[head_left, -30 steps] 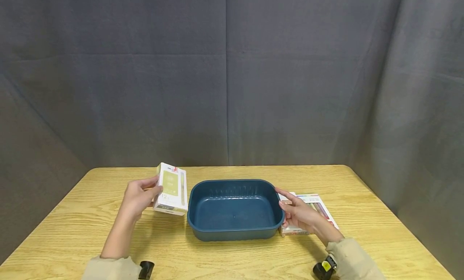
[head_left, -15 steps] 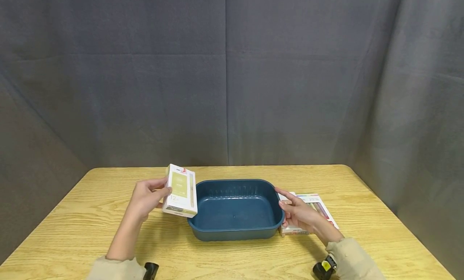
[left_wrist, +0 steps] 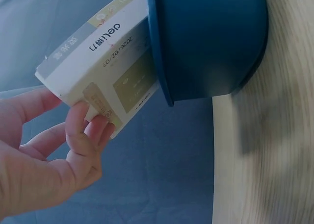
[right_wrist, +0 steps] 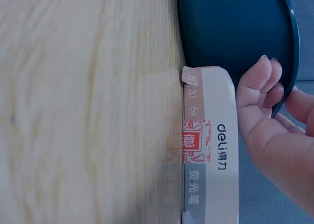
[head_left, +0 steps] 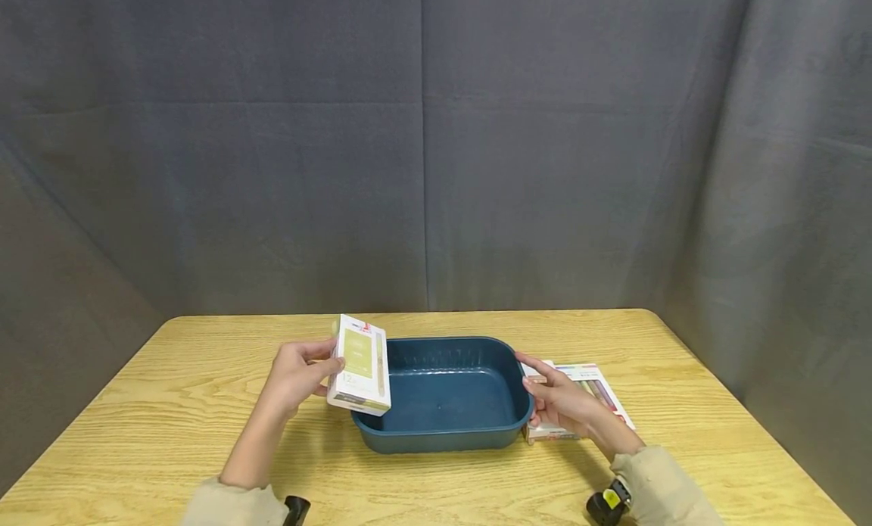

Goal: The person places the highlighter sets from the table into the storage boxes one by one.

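Three boxes (head_left: 359, 365), one blue basin (head_left: 443, 427)

place: staged recording booth | cues: grey fabric backdrop (head_left: 422, 170), lone wooden table (head_left: 477, 480)

the head view looks forward and down across the table (head_left: 170, 450); both wrist views sit close, sharing the blue tub (head_left: 443, 393).
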`<state>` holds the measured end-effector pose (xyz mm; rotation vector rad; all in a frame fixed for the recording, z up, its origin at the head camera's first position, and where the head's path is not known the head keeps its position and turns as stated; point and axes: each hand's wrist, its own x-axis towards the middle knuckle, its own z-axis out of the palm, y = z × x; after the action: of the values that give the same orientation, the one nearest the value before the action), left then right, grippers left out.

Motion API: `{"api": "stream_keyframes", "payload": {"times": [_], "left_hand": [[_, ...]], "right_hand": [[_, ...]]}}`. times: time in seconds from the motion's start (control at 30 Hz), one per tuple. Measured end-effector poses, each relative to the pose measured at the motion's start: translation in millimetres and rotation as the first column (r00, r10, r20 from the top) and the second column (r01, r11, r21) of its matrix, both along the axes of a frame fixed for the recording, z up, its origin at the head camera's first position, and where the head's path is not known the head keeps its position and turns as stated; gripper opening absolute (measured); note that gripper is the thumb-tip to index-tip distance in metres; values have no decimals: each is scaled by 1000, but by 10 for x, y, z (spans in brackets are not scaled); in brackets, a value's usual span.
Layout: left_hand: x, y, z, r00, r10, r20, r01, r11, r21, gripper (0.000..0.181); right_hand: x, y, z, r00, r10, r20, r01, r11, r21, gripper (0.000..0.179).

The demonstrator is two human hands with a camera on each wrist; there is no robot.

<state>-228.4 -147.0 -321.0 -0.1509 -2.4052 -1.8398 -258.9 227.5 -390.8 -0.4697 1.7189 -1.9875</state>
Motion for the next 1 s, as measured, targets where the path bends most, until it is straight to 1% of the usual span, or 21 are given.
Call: {"api": "stream_keyframes", "payload": {"times": [0.23, 0.43, 0.63, 0.87, 1.0], "left_hand": [[-12, 65, -36, 1000, 10, 10, -10, 1000, -16, 39], [-23, 127, -52, 999, 12, 33, -10, 999, -51, 39], [-33, 160, -71, 998, 28, 54, -23, 996, -86, 41], [-60, 198, -137, 998, 51, 45, -46, 993, -106, 40], [-71, 231, -156, 998, 51, 45, -46, 992, -122, 39]], "right_hand": [[-6, -9, 5, 1000, -7, -1, 7, 1000, 14, 58], [-9, -12, 2, 1000, -15, 1, 15, 1000, 25, 58], [-10, -16, -2, 1000, -12, 3, 12, 1000, 22, 59], [-12, -17, -6, 1000, -3, 3, 3, 1000, 13, 59], [-8, -14, -10, 1000, -6, 10, 6, 1000, 12, 59]]}}
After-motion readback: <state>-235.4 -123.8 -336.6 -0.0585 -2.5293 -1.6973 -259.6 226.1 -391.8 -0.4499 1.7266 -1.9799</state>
